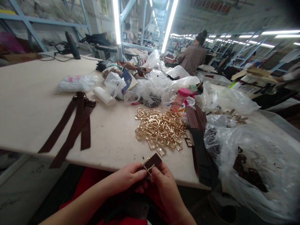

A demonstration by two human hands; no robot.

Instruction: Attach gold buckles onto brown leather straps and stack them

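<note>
At the table's front edge, my left hand (133, 175) pinches a gold belt buckle (148, 169) from the left. My right hand (163, 178) is closed on a dark brown strap (154, 160), whose squared end sticks up past the fingers. Strap and buckle meet between the two hands; how the strap passes through the buckle is partly hidden by my fingers. Just beyond my hands lies a heap of gold buckles (161, 128). Several brown straps with buckles on them (81, 120) lie on the left of the table.
More dark straps (198, 140) hang over the edge at right, beside an open plastic bag (234, 147) with dark pieces inside. A pink-lidded cup (180, 99) stands behind the heap. Clear bags (154, 84) crowd the back of the table (112, 134). Farther off, a person (193, 56) sits.
</note>
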